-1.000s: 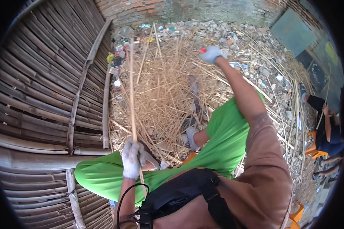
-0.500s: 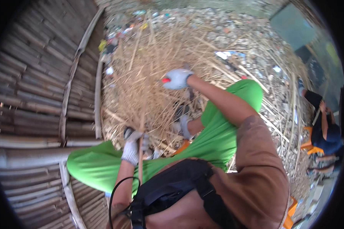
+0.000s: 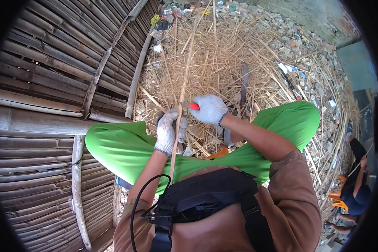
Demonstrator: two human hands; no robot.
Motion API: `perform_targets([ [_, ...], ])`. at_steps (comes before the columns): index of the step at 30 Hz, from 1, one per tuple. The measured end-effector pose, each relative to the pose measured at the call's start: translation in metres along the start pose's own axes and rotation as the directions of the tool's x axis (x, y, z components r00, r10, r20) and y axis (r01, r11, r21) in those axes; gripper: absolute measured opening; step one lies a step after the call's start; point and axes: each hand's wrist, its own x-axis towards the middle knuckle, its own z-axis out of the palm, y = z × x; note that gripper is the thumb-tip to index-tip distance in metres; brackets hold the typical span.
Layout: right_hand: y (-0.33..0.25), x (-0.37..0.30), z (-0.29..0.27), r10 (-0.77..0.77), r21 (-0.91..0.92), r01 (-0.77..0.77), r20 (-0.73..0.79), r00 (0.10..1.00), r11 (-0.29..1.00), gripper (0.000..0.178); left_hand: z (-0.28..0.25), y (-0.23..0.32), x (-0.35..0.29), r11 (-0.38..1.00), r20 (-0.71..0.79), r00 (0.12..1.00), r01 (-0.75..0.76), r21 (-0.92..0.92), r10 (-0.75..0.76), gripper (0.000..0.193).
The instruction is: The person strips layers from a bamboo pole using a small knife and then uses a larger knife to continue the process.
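A long bamboo strip runs from beside my waist out over the ground ahead of me. My left hand, in a whitish knitted glove, is closed around it between my knees. In my gloved right hand is a knife with a red handle. Its short blade meets the strip just beyond my left hand. Part of the blade is hard to make out. Thin pale shavings lie heaped on the ground around the strip's far part.
To the left stands a wall of bamboo slats. A dark flat stick lies beyond my right hand. Several split bamboo strips and litter cover the ground on the right. Another person sits at the far right by an orange stool.
My right hand has come back from farther out on the right to the strip, near my left hand. The left hand keeps its hold. The whole view has shifted.
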Motion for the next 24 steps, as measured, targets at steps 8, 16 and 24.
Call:
perform_targets([
  [8,-0.030,-0.001,0.003,0.009,-0.022,-0.008,0.055,0.998,1.000,0.033,-0.009,-0.004,0.004,0.997,-0.033,0.997,0.062,-0.046,-0.063,0.029],
  [16,-0.028,0.006,0.010,0.025,-0.141,-0.013,0.085,0.996,0.990,0.030,0.009,-0.007,-0.009,0.973,-0.087,0.995,-0.026,0.231,0.047,0.027],
  [24,-0.015,0.011,-0.025,0.084,-0.096,-0.076,0.080,0.993,0.992,0.028,0.018,-0.011,-0.016,0.971,-0.001,0.999,-0.048,0.233,0.050,0.029],
])
